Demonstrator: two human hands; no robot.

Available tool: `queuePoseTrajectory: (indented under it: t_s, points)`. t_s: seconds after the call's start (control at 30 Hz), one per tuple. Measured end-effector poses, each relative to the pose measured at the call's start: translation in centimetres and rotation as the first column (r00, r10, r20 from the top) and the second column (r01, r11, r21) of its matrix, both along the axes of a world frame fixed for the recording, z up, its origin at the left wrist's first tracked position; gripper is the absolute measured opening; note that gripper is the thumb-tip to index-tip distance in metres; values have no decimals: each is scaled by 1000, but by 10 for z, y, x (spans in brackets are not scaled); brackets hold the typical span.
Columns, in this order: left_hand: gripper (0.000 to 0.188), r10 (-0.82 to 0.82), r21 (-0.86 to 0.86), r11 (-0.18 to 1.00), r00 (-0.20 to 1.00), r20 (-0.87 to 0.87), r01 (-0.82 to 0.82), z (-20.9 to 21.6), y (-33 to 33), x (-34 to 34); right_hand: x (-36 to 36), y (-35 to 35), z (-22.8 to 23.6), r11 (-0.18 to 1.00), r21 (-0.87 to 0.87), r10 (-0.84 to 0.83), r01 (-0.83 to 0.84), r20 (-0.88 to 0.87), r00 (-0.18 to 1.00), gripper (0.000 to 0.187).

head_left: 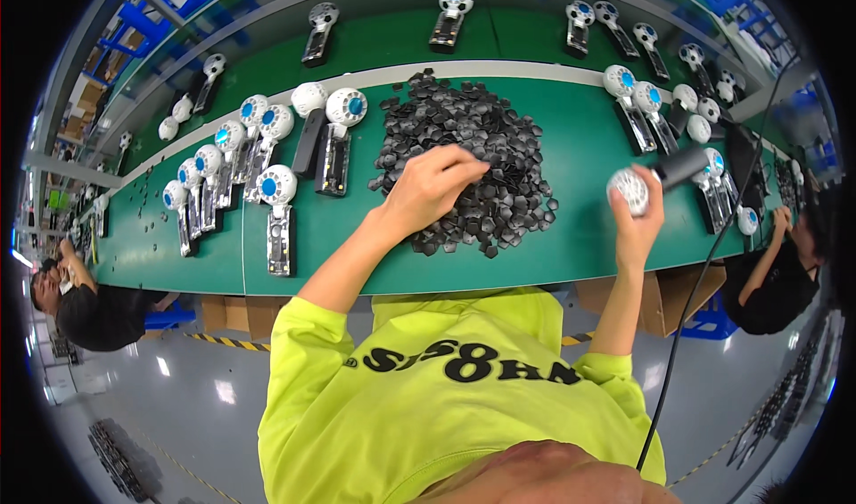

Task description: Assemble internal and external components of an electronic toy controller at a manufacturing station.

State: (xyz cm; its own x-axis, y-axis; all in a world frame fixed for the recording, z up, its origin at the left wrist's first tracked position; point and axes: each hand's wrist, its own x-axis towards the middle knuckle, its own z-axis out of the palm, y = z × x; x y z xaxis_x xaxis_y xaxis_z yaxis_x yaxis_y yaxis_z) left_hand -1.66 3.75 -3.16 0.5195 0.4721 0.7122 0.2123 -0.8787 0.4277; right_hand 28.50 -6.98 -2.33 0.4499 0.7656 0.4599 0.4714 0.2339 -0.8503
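A heap of small black pentagonal pieces (499,196) lies on the green table in front of me. My left hand (432,183) reaches over its middle with thumb and fingers pinched together. Whatever is between those fingertips is too small to make out. To the right of the heap, raised above the tabletop, my right hand (640,214) grips a handheld device with a white ball head (628,192). Its black handle (679,167) points away to the upper right, slightly blurred. The fingers wrap around the neck and side of the ball.
White-headed devices (276,186), several with blue discs, lie left of the heap. Similar ones (621,81) lie on the right. Ball heads with black patches (456,2) line the far green surface. A black cable (704,272) hangs at right. Co-workers sit at left (98,312) and right (776,281).
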Motion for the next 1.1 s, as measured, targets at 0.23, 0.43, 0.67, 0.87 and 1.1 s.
queuePoseTrajectory:
  t_s: [0.23, 0.43, 0.67, 0.87, 1.1]
  points:
    - [13, 79, -378, 925, 957, 277, 33, 22, 21, 25, -39, 128, 61, 782, 132, 611, -609, -355, 708, 51]
    - [8, 106, -363, 931, 932, 347, 30, 16, 28, 16, -48, 161, 31, 768, 331, 575, -549, -734, 362, 46]
    - [8, 124, -502, 865, 962, 241, 14, 19, 17, 15, -46, 145, 16, 844, 44, 500, -535, -428, 753, 52]
    - [10, 114, -421, 907, 944, 311, 29, 25, 8, 21, -67, 127, 16, 758, 56, 639, -650, 140, 757, 75]
    - [12, 80, -202, 979, 946, 314, -15, 19, 12, 22, -75, 124, -1, 750, 32, 612, -661, 349, 710, 101]
